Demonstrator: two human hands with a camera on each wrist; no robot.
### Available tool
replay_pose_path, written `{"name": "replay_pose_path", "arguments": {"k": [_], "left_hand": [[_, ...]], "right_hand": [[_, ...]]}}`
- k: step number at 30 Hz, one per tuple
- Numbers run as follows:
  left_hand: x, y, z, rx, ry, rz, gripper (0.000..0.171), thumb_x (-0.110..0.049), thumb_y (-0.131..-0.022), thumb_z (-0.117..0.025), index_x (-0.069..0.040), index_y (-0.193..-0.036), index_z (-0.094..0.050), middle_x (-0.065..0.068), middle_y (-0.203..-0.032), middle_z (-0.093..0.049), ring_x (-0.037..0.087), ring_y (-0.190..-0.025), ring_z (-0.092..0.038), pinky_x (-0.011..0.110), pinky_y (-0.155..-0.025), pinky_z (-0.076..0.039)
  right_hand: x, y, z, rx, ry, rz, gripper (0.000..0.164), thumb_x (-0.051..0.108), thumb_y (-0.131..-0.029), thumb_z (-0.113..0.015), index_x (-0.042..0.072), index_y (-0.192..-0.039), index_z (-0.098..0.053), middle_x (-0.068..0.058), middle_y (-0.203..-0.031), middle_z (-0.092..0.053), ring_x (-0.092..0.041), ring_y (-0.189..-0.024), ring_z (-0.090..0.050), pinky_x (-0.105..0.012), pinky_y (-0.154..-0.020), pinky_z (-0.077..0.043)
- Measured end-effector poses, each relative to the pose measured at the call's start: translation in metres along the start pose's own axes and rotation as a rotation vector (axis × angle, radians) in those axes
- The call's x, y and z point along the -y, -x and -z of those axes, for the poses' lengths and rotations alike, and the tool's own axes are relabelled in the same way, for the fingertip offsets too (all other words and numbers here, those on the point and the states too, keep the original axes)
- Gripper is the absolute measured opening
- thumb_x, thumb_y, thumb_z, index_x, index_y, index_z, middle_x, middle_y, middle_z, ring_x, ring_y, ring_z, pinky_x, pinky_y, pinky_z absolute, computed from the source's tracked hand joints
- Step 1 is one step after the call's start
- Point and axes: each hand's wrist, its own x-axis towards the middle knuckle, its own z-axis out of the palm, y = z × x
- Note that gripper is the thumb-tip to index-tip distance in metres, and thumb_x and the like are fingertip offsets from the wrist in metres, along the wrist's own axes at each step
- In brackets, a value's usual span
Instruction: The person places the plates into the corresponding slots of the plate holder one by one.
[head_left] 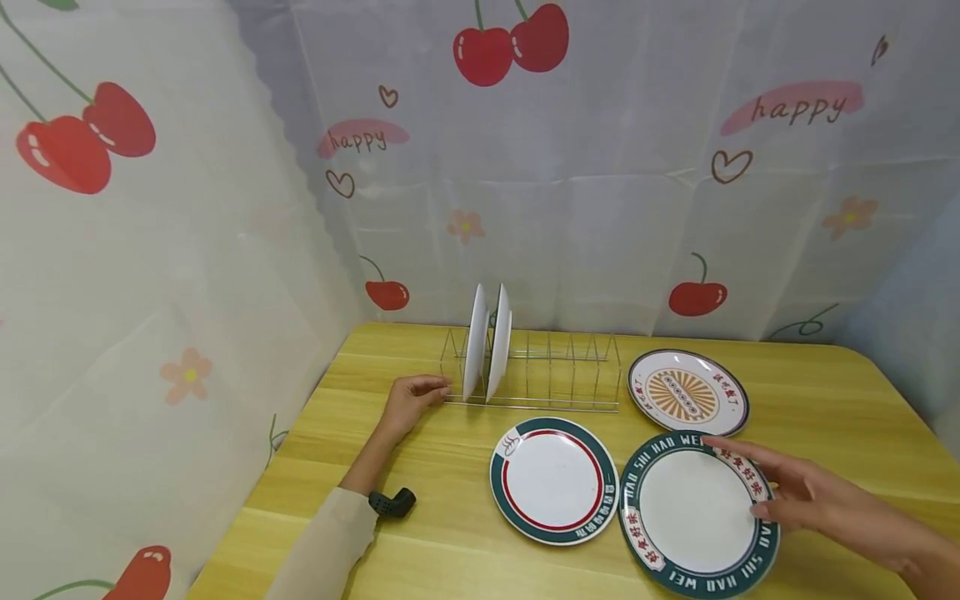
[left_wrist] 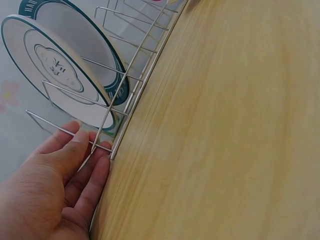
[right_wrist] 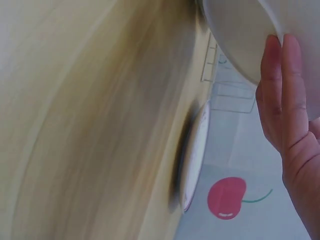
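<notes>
My left hand (head_left: 411, 406) pinches the left end of a silver wire dish rack (head_left: 551, 409). In the left wrist view its thumb and fingers meet around the rack's end wire. Two plates stand upright in the rack's left slots: a white plate with a thin green edge (left_wrist: 60, 70) and a plate with a green lettered rim (left_wrist: 112, 55). My right hand (head_left: 810, 496) holds another green-rimmed lettered plate (head_left: 697, 517) by its right side, thumb on top. From the right wrist, fingers (right_wrist: 292, 90) press against its pale underside, and the plate is raised off the table.
A plate with a green rim and red ring (head_left: 553, 482) lies before the rack, left of the held plate. Behind the held plate lies a plate with an orange sunburst (head_left: 682, 396). A cherry-printed cloth (head_left: 600, 233) hangs behind the wooden table (head_left: 420, 542).
</notes>
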Motion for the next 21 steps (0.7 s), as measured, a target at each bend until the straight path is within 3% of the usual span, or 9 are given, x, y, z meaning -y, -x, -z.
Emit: {"name": "replay_pose_path", "arguments": {"k": [2,4,7,11,17,21], "left_hand": [[0.001,0.0,0.0,0.004,0.0,0.002,0.017,-0.002,-0.091,-0.076,0.006,-0.106,-0.077,0.016,-0.104,-0.076,0.016,-0.084,-0.075,0.031,-0.071,-0.064],[0.001,0.0,0.001,0.009,-0.002,0.003,0.018,-0.003,-0.091,-0.076,0.006,-0.106,-0.077,0.016,-0.105,-0.076,0.016,-0.084,-0.074,0.031,-0.071,-0.064],[0.0,0.0,0.001,0.016,0.002,0.01,0.018,-0.003,-0.091,-0.075,0.006,-0.107,-0.077,0.018,-0.106,-0.075,0.016,-0.085,-0.075,0.031,-0.072,-0.064],[-0.003,0.0,0.002,0.022,-0.003,0.004,0.019,-0.003,-0.092,-0.075,0.007,-0.108,-0.076,0.022,-0.107,-0.074,0.016,-0.085,-0.075,0.03,-0.072,-0.064],[-0.002,-0.001,0.003,0.015,-0.016,-0.007,0.019,-0.003,-0.091,-0.075,0.007,-0.107,-0.076,0.022,-0.106,-0.074,0.016,-0.084,-0.075,0.03,-0.071,-0.064],[-0.001,0.0,0.002,0.011,0.0,0.008,0.019,-0.002,-0.092,-0.075,0.008,-0.108,-0.076,0.023,-0.107,-0.074,0.016,-0.084,-0.075,0.033,-0.073,-0.064]], "right_hand": [[0.003,0.001,-0.001,-0.016,-0.019,-0.001,0.07,0.018,-0.105,-0.054,0.029,-0.164,-0.019,-0.036,-0.161,0.006,-0.045,-0.131,-0.036,-0.048,-0.091,-0.058],[0.005,0.001,0.0,-0.026,-0.045,-0.003,0.069,0.018,-0.105,-0.053,0.031,-0.164,-0.02,-0.033,-0.161,0.004,-0.035,-0.128,-0.042,-0.043,-0.09,-0.058],[0.006,0.003,0.004,-0.026,-0.103,0.036,0.066,0.016,-0.107,-0.049,0.032,-0.164,-0.02,-0.004,-0.163,-0.015,-0.014,-0.12,-0.051,-0.038,-0.09,-0.059],[0.007,0.006,0.01,0.0,-0.209,0.114,0.063,0.011,-0.11,-0.04,0.034,-0.164,-0.018,0.031,-0.141,-0.031,-0.001,-0.115,-0.055,-0.034,-0.092,-0.058],[0.015,0.003,0.013,0.006,-0.305,0.255,0.065,0.001,-0.109,-0.034,0.03,-0.164,-0.016,0.026,-0.146,-0.032,-0.014,-0.117,-0.06,-0.044,-0.093,-0.059],[0.023,-0.002,0.012,-0.057,-0.268,0.287,0.067,0.0,-0.108,-0.038,0.027,-0.165,-0.015,0.017,-0.156,-0.019,-0.009,-0.118,-0.058,-0.042,-0.092,-0.06]]}}
